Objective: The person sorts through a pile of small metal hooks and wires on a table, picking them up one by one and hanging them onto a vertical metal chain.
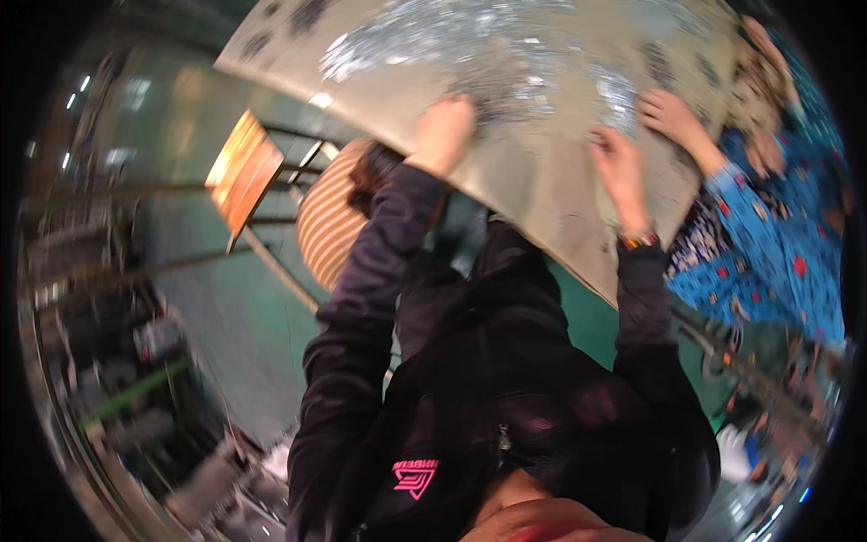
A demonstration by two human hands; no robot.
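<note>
A broad heap of small shiny metal pieces [433, 41] spreads over the far part of the table. My left hand [446, 131] rests by the table's near edge, its fingers curled, beside a darker patch of thin metal pieces [497, 98]. Whatever may be inside it is hidden. My right hand [619, 167] is over the tabletop to the right, below a smaller shiny pile [615, 95]. Its thumb and fingertips are drawn together, and any thing between them is too small or blurred to name.
At the right a co-worker's hand [673, 119] and blue patterned sleeve [754, 226] reach onto the table [542, 194]. More hands show behind them. A wooden-topped stool [246, 172] and a striped round seat or cushion [327, 217] stand left of my legs.
</note>
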